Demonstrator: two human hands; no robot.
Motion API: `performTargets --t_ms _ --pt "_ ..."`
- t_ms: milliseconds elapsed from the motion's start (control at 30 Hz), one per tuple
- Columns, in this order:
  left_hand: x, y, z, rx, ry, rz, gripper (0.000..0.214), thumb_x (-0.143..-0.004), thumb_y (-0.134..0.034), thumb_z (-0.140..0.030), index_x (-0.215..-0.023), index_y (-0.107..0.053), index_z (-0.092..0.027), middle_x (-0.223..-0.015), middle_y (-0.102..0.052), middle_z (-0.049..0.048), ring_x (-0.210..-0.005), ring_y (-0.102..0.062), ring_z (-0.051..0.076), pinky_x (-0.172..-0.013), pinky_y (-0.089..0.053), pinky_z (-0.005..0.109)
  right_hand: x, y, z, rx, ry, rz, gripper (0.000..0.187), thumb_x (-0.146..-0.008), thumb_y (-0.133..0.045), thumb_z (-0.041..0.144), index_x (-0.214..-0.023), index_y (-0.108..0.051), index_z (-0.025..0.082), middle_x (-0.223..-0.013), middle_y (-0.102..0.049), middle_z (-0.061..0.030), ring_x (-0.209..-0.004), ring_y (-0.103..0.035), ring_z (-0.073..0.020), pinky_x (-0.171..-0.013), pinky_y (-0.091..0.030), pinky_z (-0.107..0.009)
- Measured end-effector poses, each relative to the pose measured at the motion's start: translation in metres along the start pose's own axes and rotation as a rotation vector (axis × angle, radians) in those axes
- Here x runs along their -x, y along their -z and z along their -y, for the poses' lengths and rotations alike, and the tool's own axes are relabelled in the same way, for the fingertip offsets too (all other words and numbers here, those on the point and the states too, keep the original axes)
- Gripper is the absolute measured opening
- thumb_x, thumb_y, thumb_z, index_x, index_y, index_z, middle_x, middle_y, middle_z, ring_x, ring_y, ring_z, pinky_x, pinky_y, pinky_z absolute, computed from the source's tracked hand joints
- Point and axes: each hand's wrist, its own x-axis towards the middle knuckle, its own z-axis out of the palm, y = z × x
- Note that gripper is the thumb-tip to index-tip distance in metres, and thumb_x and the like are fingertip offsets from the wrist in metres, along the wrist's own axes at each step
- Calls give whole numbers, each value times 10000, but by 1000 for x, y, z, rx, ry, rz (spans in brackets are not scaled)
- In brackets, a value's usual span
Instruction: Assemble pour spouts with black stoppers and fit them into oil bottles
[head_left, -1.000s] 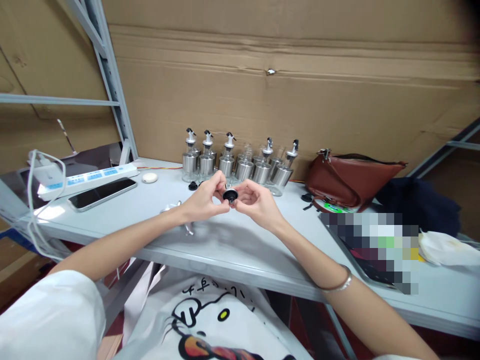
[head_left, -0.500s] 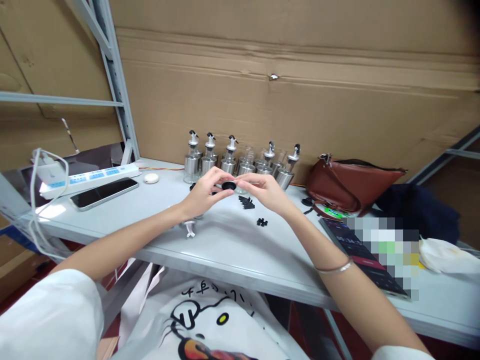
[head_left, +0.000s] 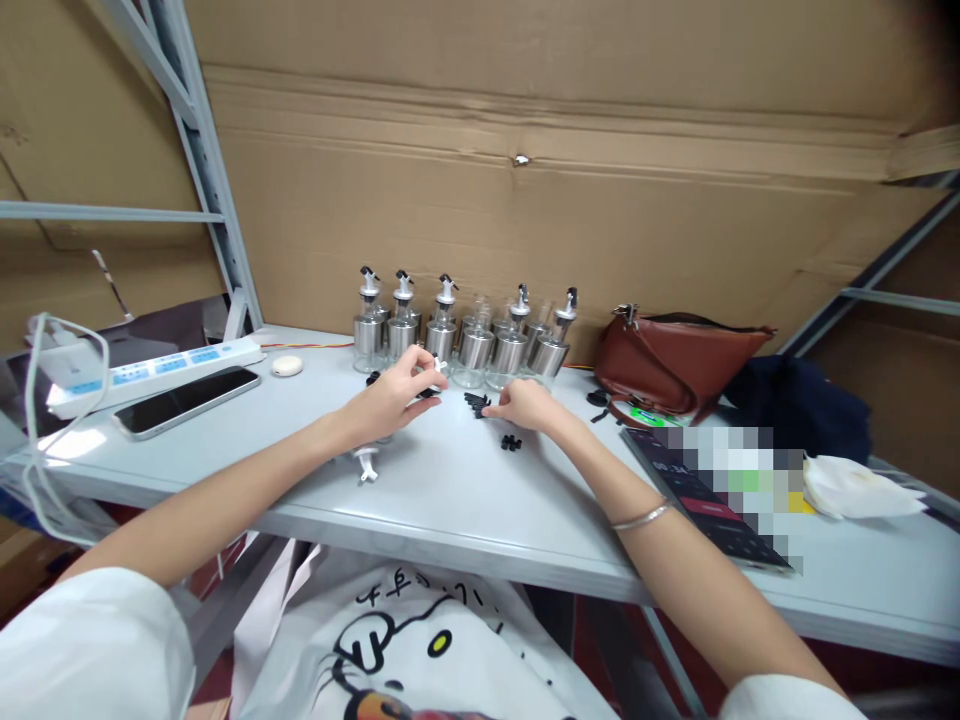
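My left hand (head_left: 396,398) is closed, gripping a white and black pourer spout (head_left: 439,372) above the table; the fingers cover part of it. With thumb and fingertips pinched together, my right hand (head_left: 525,404) touches one end of a small group of thin black tubes (head_left: 475,400). Just in front of that hand lies a cluster of small black caps (head_left: 511,442). Another white spout piece (head_left: 366,464) rests near the table's front edge, below my left wrist. Behind both hands stand several glass and steel oil bottles (head_left: 441,335), some topped with spouts.
On the left are a power strip (head_left: 150,375), a phone (head_left: 187,400) and a round white case (head_left: 286,366). A brown handbag (head_left: 675,365), black parts (head_left: 598,398) and a tablet (head_left: 705,495) lie on the right. Cardboard (head_left: 525,220) walls the back.
My hands have come apart. The right one has gone down to the black tubes, while the left keeps the spout. The whole view has shifted slightly.
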Motion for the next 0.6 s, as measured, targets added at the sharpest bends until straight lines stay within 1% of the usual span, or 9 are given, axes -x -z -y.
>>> performTargets --t_ms 67,133,300,400,467,533,600 --pt "1 -1 0 -5 -4 6 127 -874 -504 -188 -1002 -508 -189 -983 -402 48 -776 -484 119 -747 -486 279 0 -1 4 -7 -44 10 326 -743 -637 465 -762 -712 149 -822 -717 -143 -791 -657 -260 -625 -430 -280" --pt "1 -1 0 35 4 -16 184 -863 -531 -192 -1037 -471 -198 -1007 -403 50 -801 -493 121 -751 -495 281 -1 -1 6 -17 -63 22 313 -739 -649 444 -782 -717 141 -823 -719 -137 -792 -657 -252 -615 -430 -272" --pt "1 -2 0 130 45 -74 434 -820 -615 -210 -1176 -368 -209 -1116 -431 85 -868 -524 134 -752 -512 284 1 3 6 -44 -86 57 212 -729 -680 349 -792 -730 152 -732 -714 -85 -732 -656 -197 -611 -432 -234" --pt "1 -2 0 140 99 -83 509 -790 -663 -242 -1202 -365 -199 -1016 -510 54 -847 -553 140 -751 -511 283 3 5 6 -49 -73 58 177 -731 -681 319 -797 -734 164 -748 -717 -73 -745 -652 -184 -619 -436 -222" --pt "0 -2 -1 146 127 -67 464 -789 -668 -264 -1168 -412 -187 -945 -547 34 -840 -569 145 -761 -507 285 5 6 6 -52 -56 52 165 -750 -659 309 -801 -736 172 -773 -721 -67 -759 -650 -180 -629 -437 -220" --pt "-1 0 -2 154 130 -29 355 -819 -632 -276 -1119 -470 -178 -970 -574 48 -866 -579 152 -785 -500 294 6 7 5 -63 -24 55 126 -746 -653 267 -789 -737 183 -770 -721 -48 -759 -648 -168 -642 -436 -212" --pt "-2 1 -2 161 112 19 249 -859 -576 -273 -1079 -515 -173 -1013 -586 67 -908 -583 160 -818 -489 306 7 8 5 -79 10 61 83 -701 -672 193 -755 -735 187 -747 -718 -31 -750 -647 -159 -650 -432 -205"
